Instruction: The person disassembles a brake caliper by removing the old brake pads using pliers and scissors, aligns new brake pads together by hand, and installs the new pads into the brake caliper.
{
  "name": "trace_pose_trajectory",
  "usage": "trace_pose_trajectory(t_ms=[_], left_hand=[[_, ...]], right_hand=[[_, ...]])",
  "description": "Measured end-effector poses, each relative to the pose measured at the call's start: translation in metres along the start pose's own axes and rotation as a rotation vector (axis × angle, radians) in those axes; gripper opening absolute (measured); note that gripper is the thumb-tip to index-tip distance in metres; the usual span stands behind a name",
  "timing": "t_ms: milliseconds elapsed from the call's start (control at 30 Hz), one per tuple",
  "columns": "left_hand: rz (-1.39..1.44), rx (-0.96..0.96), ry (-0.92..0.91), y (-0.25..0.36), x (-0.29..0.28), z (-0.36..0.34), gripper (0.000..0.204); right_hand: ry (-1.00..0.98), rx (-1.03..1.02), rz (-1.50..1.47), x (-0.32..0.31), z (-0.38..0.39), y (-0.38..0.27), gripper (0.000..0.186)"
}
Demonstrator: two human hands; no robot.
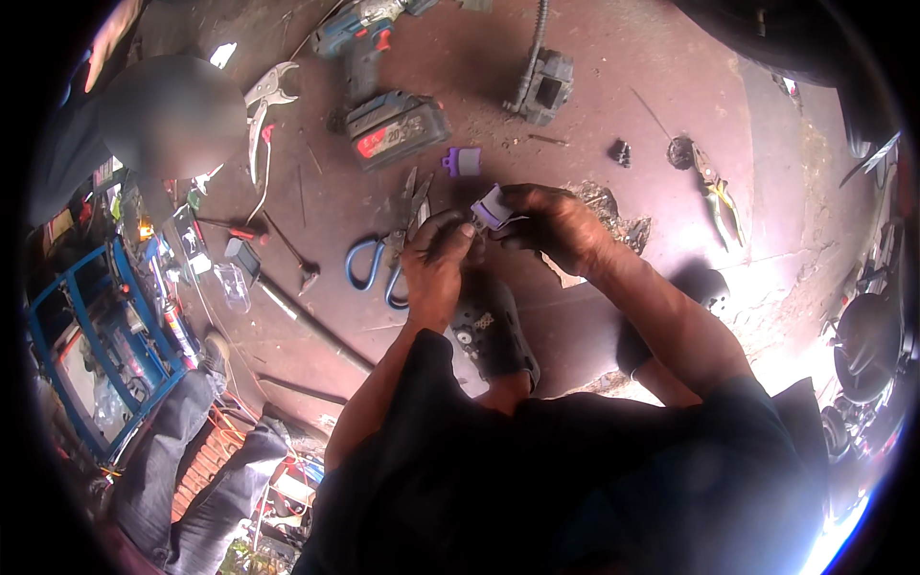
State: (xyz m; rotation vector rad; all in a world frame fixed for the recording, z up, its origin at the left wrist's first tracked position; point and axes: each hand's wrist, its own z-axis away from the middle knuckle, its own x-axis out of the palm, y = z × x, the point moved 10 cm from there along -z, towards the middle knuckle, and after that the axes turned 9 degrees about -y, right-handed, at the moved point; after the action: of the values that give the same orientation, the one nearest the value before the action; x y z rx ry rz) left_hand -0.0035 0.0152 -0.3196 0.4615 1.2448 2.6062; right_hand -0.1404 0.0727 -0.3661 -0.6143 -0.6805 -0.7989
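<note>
Between my two hands is a brake pad with a purple backing and a grey face [492, 208]. My left hand [439, 261] pinches its lower left corner with thumb and fingers. On the other side, my right hand [558, 223] grips the pad's right edge, its fingers partly covering it. A second purple and grey brake pad [464, 162] lies on the floor just beyond my hands. Farther off sits a dark brake caliper [548, 88] with a hose rising from it. Scissors with blue handles [364, 264] rest beside my left hand, partly hidden by it.
A cordless drill [360, 57] with its battery [401, 129] lies ahead. Locking pliers [257, 120] and a hammer [287, 303] are leftward, pliers [719, 196] rightward. A blue metal frame [129, 331] stands left. Another person's hand [107, 48] shows upper left; jeans-clad legs [158, 460] are lower left.
</note>
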Motion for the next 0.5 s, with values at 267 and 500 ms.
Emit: trace_pose_trajectory(t_ms=[267, 500], left_hand=[[-0.077, 0.018, -0.029, 0.021, 0.005, -0.004, 0.019], [-0.122, 0.073, -0.075, 0.026, -0.001, -0.006, 0.019]], right_hand=[[-0.004, -0.010, 0.006, 0.010, 0.010, -0.009, 0.037], [-0.138, -0.003, 0.054, 0.029, 0.015, -0.016, 0.042]])
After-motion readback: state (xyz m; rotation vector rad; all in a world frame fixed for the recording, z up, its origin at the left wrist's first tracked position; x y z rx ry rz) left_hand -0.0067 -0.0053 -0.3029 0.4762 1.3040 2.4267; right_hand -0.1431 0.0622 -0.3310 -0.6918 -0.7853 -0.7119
